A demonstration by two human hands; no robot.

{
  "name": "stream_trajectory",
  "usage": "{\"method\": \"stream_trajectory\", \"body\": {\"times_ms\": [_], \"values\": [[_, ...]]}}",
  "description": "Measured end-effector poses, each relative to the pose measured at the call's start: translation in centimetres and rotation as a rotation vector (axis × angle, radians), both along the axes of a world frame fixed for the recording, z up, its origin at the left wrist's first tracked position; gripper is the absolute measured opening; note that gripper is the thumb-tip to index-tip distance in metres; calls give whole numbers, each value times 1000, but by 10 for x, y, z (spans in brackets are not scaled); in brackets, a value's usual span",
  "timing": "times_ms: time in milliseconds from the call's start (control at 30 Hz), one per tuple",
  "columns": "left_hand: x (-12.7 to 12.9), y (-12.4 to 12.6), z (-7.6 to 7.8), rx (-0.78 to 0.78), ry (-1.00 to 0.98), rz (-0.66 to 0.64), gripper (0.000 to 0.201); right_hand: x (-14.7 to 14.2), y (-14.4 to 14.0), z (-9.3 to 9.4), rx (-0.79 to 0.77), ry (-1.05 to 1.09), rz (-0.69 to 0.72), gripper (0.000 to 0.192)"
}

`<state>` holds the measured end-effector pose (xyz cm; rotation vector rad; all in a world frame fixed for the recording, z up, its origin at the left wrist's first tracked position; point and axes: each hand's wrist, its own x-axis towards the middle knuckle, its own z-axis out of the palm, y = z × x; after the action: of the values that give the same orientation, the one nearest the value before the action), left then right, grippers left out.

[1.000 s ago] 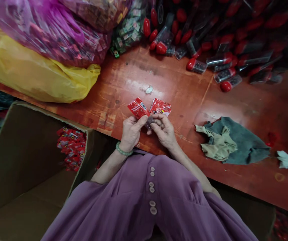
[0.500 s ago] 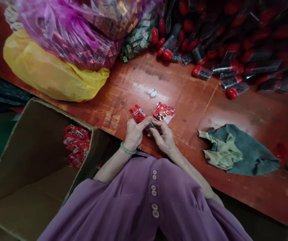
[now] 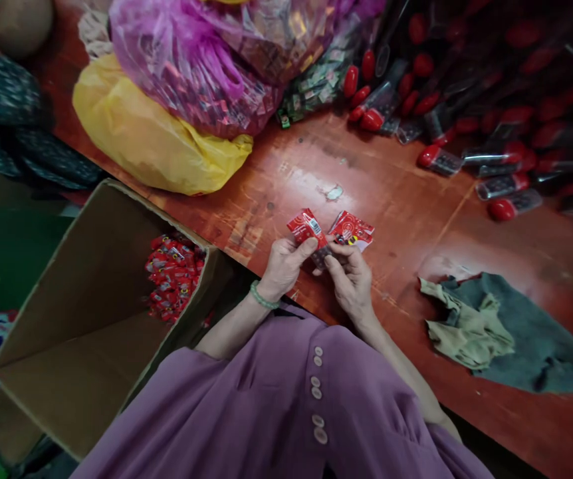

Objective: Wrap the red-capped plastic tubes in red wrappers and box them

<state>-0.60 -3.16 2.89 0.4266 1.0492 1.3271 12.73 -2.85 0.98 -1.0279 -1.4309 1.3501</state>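
Observation:
My left hand pinches a small red printed packet between thumb and fingers, just above the near edge of the red-brown table. My right hand grips a second red packet right beside it. The two hands touch at the fingertips, and a small dark clear item sits between them, mostly hidden by the fingers. A green bead bracelet circles my left wrist.
An open cardboard box at lower left holds a heap of red packets. Yellow and pink plastic bags lie at the back left. Several red-capped clear tubes fill the back right. Crumpled cloths lie to the right.
The view has swung left and down, so everything sits further right and lower in frame. Both hands keep the same grip on the packets, close together.

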Motion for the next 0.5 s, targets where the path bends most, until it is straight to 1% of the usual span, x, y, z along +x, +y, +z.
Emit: {"method": "stream_trajectory", "body": {"times_ms": [67, 133, 167, 267, 300, 333, 433, 500], "values": [[-1, 0, -1, 19, 11, -17, 40, -1, 0, 1, -56, 22, 11, 13], [-2, 1, -1, 14, -3, -36, 41, -1, -1, 0, -30, -39, -23, 15], [-1, 1, 0, 3, -11, -35, 42, -1, -2, -2, 21, -95, -56, 16], [2, 5, 4, -43, -24, 16, 44, -1, -3, -7, 267, -256, -171, 22], [3, 6, 6, -58, -29, 36, 44, -1, -3, -8, 319, -274, -195, 24], [5, 8, 8, -72, -35, 53, 45, -1, -3, -9, 338, -270, -206, 25], [10, 10, 11, -100, -74, 85, 46, 1, -2, -10, 275, -226, -194, 25], [13, 11, 11, -106, -116, 102, 47, 3, -1, -11, 245, -244, -200, 27]]}}
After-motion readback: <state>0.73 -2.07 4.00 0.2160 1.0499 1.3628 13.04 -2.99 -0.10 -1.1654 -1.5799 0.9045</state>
